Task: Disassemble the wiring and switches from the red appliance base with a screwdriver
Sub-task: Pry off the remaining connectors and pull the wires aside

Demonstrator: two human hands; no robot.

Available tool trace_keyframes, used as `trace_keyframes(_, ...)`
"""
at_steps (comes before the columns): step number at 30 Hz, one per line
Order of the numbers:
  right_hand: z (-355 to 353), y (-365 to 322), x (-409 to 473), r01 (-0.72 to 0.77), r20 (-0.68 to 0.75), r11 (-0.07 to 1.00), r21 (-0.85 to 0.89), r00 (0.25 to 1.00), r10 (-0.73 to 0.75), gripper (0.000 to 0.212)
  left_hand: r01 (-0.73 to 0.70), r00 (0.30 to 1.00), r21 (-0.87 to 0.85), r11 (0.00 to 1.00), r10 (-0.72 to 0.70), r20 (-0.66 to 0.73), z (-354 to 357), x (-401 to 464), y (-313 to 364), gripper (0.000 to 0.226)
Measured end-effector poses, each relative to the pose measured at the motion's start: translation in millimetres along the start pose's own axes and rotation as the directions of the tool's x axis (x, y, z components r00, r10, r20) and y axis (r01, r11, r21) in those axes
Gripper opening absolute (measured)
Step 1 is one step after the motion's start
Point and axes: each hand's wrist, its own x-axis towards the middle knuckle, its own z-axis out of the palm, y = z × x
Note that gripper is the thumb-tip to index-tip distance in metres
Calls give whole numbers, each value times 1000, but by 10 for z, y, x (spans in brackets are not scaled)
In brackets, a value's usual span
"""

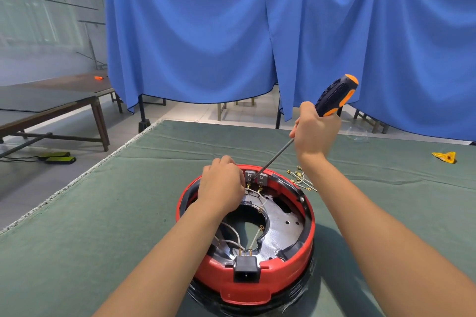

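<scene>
- Red base (247,288) is being kept on the green tabletop (77,226), steadied by the left hand (221,185) pinching wires (253,194) beside the switches (256,177).
- Screwdriver (334,96) is being gripped by the right hand (315,130), tip angled between the switches, probably for prying.

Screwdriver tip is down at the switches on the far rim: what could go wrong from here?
1. The right hand grips the screwdriver low on its handle at a steep slant; the tip could slip off the grey switches toward the left hand, which pinches the wires right beside them.
2. The red base sits loose on the green cloth, so prying might shift it.
3. Loose removed wires lie near the right forearm and could be swept away.
</scene>
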Motion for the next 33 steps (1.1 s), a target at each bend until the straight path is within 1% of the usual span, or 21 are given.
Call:
trace_keyframes(4,17,39,87,-52,-46,998,-20,998,51,32,-2,1000,1,1000,2,6,-8,6,-3,25)
trace_keyframes(10,16,87,139,-118,-79,989,-85,991,111,28,-3,1000,-16,1000,3,4,-18,-9,5,25)
trace_keyframes(14,6,80,124,-139,-77,987,-82,988,133,28,2,1000,-16,1000,-2,0,-14,-27,1,24)
trace_keyframes(17,-39,41,82,-156,-71,987,-34,986,153,27,-2,1000,-16,1000,2,-3,-17,-28,2,25)
trace_keyframes(19,-79,-4,6,-115,-50,993,11,992,115,27,2,1000,-16,1000,-2,-2,-21,-20,5,25)
trace_keyframes(22,-146,-74,-172,1,-6,995,103,1000,-1,27,7,1000,-18,1000,-7,5,-23,-4,4,27)
trace_keyframes(24,-190,-99,-288,58,28,987,151,998,-63,33,11,1000,-20,1000,-10,6,-18,2,-6,28)
trace_keyframes(27,-234,-111,-390,117,68,980,162,989,-129,34,9,1000,-27,1000,-9,6,-3,-4,-12,30)
trace_keyframes(30,-234,-125,-422,122,70,979,164,988,-135,28,6,1000,-31,1000,-6,2,8,-7,-7,29)
trace_keyframes(33,-217,-149,-400,81,33,979,189,996,-88,33,4,1000,-29,1000,-4,2,7,-7,-6,29)
